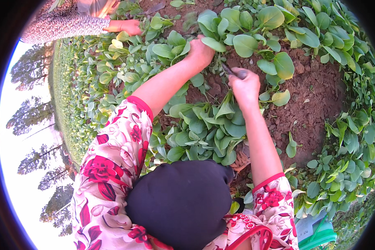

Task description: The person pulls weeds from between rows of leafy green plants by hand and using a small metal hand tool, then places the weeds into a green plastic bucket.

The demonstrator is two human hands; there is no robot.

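Note:
At the upper middle, my left hand point(201, 53) is closed around the base of a leafy green plant point(218, 29); its fingertips are partly hidden by leaves. My right hand point(245, 82) grips the handle of a small tool point(228, 69), whose dark narrow end points into the weeds beside my left hand. What kind of tool it is, I cannot tell. Broad-leaved greens point(206, 128) lie in a dense heap between my forearms, nearer to my body. A few leaves point(281, 67) rest on the soil to the right of my right hand.
A co-worker's hand point(130, 27) reaches into the plants at the upper left. Brown soil point(312, 93) lies right of my right hand, bordered by more greens point(347, 131). A green and white container point(318, 232) stands at the lower right. Planted rows point(81, 93) stretch left.

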